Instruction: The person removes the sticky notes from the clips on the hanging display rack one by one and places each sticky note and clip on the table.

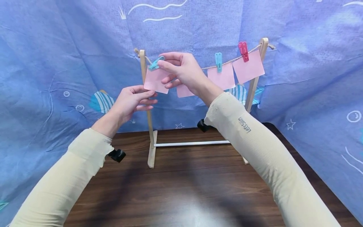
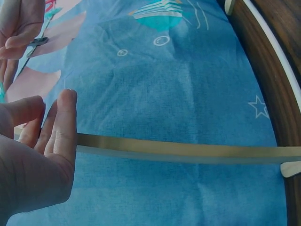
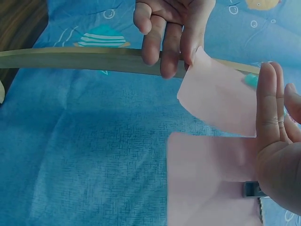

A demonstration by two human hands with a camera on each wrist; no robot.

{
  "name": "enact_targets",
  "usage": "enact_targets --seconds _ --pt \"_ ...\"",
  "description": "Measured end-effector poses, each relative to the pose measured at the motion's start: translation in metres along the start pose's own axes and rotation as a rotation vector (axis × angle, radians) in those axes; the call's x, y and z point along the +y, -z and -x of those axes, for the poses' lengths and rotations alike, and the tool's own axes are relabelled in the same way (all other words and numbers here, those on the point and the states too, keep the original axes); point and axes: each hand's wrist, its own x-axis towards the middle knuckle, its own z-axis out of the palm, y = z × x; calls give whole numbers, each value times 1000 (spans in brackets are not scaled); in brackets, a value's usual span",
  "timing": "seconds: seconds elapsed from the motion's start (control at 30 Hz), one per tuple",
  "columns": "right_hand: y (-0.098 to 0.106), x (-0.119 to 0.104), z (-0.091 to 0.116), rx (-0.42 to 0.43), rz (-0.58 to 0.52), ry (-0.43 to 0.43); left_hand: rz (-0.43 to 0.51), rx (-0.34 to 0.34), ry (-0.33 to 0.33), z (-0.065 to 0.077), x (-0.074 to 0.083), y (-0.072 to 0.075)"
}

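At the left end of a string, my right hand [image 1: 184, 71] pinches a turquoise clothespin [image 1: 154, 64] between thumb and forefinger. The clothespin sits at the top edge of a pink paper square [image 1: 155, 81]. By its lower left corner, my left hand [image 1: 133, 102] pinches this same square, thumb and finger on the corner in the right wrist view, the other fingers spread beside the wooden post [image 1: 150, 126]. My right hand [image 3: 282, 132] covers most of the clothespin there. Another pink square [image 1: 184, 91], partly behind the right hand, hangs from a dark clothespin [image 3: 253, 189].
Further right hang two more pink squares, one under a turquoise clothespin [image 1: 218, 62], one under a red clothespin [image 1: 243, 51]. The string runs between two wooden posts, joined low down by a white rod [image 1: 193, 143]. The stand rests on a dark wooden table [image 1: 175, 183] before a blue curtain [image 1: 85, 47].
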Motion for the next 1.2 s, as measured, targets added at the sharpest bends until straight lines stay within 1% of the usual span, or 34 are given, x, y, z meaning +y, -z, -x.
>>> enact_targets --seconds 0.17,0.47,0.63,0.73,0.83,1.03,1.2 --pt "3 1 1 20 3 28 -14 1 -3 -2 0 -2" --pt "5 1 0 51 3 45 3 7 -9 -3 0 -2" --pt "5 4 0 72 7 95 14 7 -13 -2 0 -2" --pt "6 6 -1 85 0 133 4 12 -19 -2 0 -2" --pt "6 7 -1 103 -27 153 -4 15 -21 -2 0 -2" --pt "5 9 -1 127 -91 162 -1 7 -15 0 1 0" --pt "8 8 2 190 -157 173 18 0 -23 0 2 -1"
